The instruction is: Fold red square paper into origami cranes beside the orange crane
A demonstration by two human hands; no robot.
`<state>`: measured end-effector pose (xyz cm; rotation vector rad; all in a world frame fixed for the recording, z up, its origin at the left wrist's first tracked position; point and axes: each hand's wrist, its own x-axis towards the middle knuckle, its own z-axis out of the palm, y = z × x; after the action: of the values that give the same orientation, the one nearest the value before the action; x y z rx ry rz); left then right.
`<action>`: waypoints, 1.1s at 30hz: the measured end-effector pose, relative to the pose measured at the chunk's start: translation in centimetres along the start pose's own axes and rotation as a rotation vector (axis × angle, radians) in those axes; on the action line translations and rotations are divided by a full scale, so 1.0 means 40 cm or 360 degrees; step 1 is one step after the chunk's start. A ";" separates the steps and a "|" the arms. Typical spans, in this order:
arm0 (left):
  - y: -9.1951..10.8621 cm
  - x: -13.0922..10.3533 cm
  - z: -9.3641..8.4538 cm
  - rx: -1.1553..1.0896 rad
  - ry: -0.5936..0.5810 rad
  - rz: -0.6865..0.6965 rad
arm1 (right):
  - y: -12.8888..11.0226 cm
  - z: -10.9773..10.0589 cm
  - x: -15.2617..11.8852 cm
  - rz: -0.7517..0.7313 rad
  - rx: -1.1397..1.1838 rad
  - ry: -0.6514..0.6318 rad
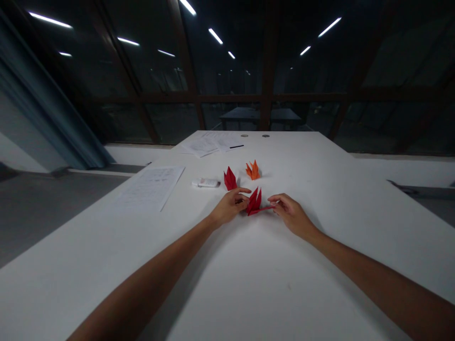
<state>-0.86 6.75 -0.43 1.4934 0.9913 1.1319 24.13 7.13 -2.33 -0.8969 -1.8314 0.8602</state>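
Between my hands, just above the white table (270, 279), is a red origami crane (253, 204) with its pointed wings upright. My left hand (232, 205) pinches its left side between thumb and fingers. On the other side, my right hand (288, 211) grips the end of a thin red strip that sticks out from the crane. Behind my left hand stands a second red folded paper piece (230, 178), its base partly hidden by my fingers. An orange origami piece (253, 170) rests farther back, touched by neither hand.
A white tube or bottle (206, 183) lies left of the folded papers. A printed sheet (151, 189) is at the left edge, with several more papers (209, 143) and a dark pen-like stick (236, 147) at the back. Dark windows stand beyond the table.
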 end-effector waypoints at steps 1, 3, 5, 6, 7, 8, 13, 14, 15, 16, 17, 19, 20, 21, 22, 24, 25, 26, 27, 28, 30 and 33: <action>0.001 0.000 0.001 0.0005 0.0006 0.0000 | -0.005 -0.002 -0.002 -0.0017 -0.0002 -0.0018; 0.001 0.000 0.005 0.0016 0.0029 0.0002 | -0.018 -0.005 -0.006 -0.0054 0.0006 -0.0060; 0.001 0.000 0.008 0.0027 0.0071 0.0008 | -0.032 -0.008 -0.012 -0.0116 -0.0002 -0.0112; 0.000 0.000 0.009 0.0031 0.0094 0.0011 | -0.039 -0.008 -0.015 -0.0173 -0.0040 -0.0132; -0.001 0.000 0.010 0.0036 0.0113 0.0012 | -0.044 -0.007 -0.017 -0.0249 -0.0109 -0.0140; -0.003 0.000 0.011 0.0041 0.0130 0.0012 | -0.048 -0.005 -0.020 -0.0324 -0.0184 -0.0142; -0.019 0.001 0.014 0.0123 0.0288 0.0026 | -0.048 0.010 -0.033 -0.0529 -0.0386 -0.0135; -0.024 0.002 0.015 0.0150 0.0338 0.0028 | -0.047 0.012 -0.035 -0.0556 -0.0413 -0.0126; -0.029 0.003 0.015 0.0183 0.0387 0.0028 | -0.046 0.013 -0.036 -0.0584 -0.0445 -0.0108; -0.032 0.005 0.015 0.0221 0.0435 0.0027 | -0.045 0.012 -0.037 -0.0605 -0.0475 -0.0080; -0.033 0.006 0.014 0.0266 0.0484 0.0029 | -0.044 0.010 -0.036 -0.0618 -0.0503 -0.0041; -0.028 0.008 0.004 0.0380 0.0599 0.0052 | -0.043 0.000 -0.031 -0.0614 -0.0545 0.0062; -0.022 0.008 -0.006 0.0448 0.0664 0.0073 | -0.042 -0.007 -0.026 -0.0592 -0.0556 0.0121; -0.014 0.009 -0.019 0.0520 0.0742 0.0104 | -0.040 -0.017 -0.020 -0.0565 -0.0572 0.0188; -0.006 0.010 -0.034 0.0598 0.0817 0.0139 | -0.036 -0.028 -0.012 -0.0529 -0.0591 0.0259; 0.008 0.013 -0.067 0.0750 0.0906 0.0187 | -0.023 -0.050 0.004 -0.0445 -0.0622 0.0407; 0.011 0.017 -0.083 0.0819 0.0922 0.0195 | -0.013 -0.060 0.012 -0.0398 -0.0637 0.0473; 0.010 0.021 -0.096 0.0887 0.0913 0.0193 | -0.002 -0.069 0.019 -0.0350 -0.0648 0.0535; 0.007 0.026 -0.106 0.0950 0.0891 0.0187 | 0.010 -0.076 0.024 -0.0303 -0.0664 0.0589; 0.001 0.033 -0.112 0.1008 0.0866 0.0178 | 0.021 -0.080 0.028 -0.0260 -0.0684 0.0639; -0.017 0.046 -0.115 0.1105 0.0821 0.0147 | 0.039 -0.081 0.030 -0.0187 -0.0758 0.0710; -0.041 0.065 -0.109 0.1207 0.0783 0.0091 | 0.043 -0.068 0.021 -0.0134 -0.0894 0.0787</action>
<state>-4.58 10.53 -1.22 1.8645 1.8767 1.2643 26.73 9.22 -2.47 -1.2359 -1.6621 0.0346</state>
